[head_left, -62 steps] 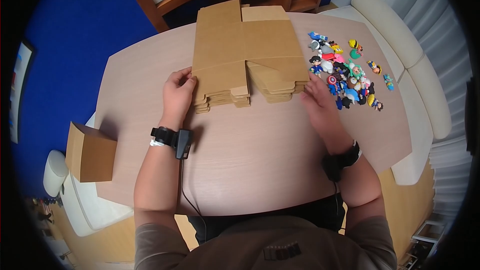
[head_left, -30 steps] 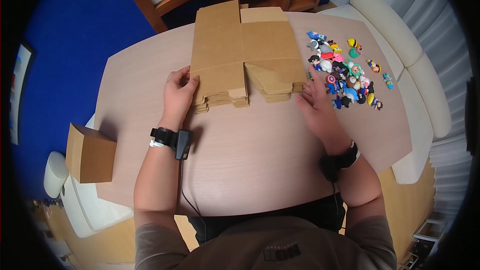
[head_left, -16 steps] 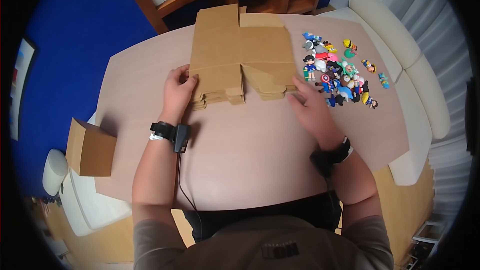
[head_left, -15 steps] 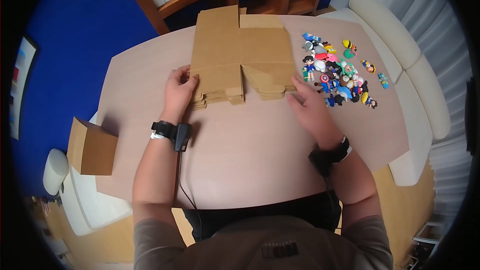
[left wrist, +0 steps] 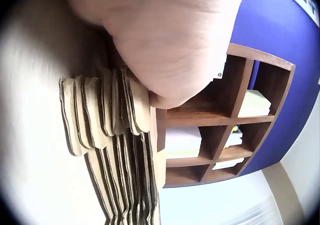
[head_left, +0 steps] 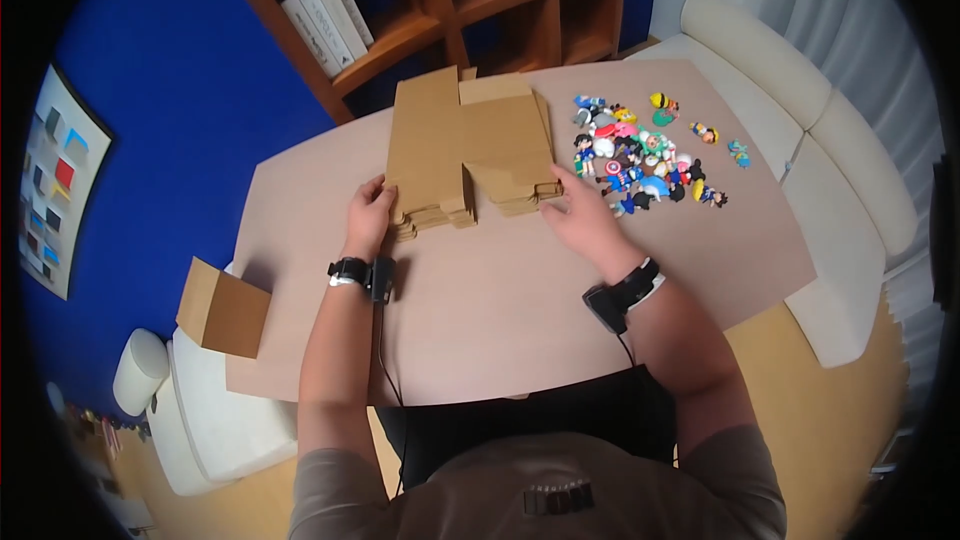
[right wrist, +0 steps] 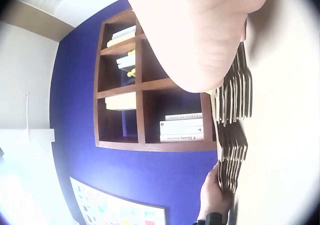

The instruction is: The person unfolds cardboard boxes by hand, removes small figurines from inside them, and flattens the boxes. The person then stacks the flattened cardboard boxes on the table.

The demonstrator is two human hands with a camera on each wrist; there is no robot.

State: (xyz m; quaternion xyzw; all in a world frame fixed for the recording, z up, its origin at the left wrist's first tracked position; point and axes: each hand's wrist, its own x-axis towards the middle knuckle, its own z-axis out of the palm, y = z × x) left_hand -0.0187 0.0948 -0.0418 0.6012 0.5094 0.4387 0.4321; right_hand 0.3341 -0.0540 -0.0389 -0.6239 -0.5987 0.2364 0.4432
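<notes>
A stack of flattened cardboard boxes (head_left: pixel 500 135) lies on the table, its tabbed edges toward me. My left hand (head_left: pixel 370 215) grips the near left corner, its fingers curled at the side. At the near right corner, my right hand (head_left: pixel 590 215) touches the edge with fairly straight fingers, thumb apart. Layered cardboard tabs (left wrist: pixel 92 110) fan out below my palm in the left wrist view. In the right wrist view the palm hides its own fingertips beside the stack edges (right wrist: pixel 232 97), with the left hand (right wrist: pixel 214 197) at the far end.
Several small toy figures (head_left: pixel 640 155) lie in a pile right of the stack. An erected cardboard box (head_left: pixel 225 310) stands at the table's left edge (head_left: pixel 250 370). Beyond the table is a wooden bookcase (head_left: pixel 430 30); a white sofa (head_left: pixel 860 160) runs along the right.
The head view has tilted up, showing more bookcase. My right hand has moved inward to the left, and the top boxes' right edge has shifted with it. The left hand keeps its place.
</notes>
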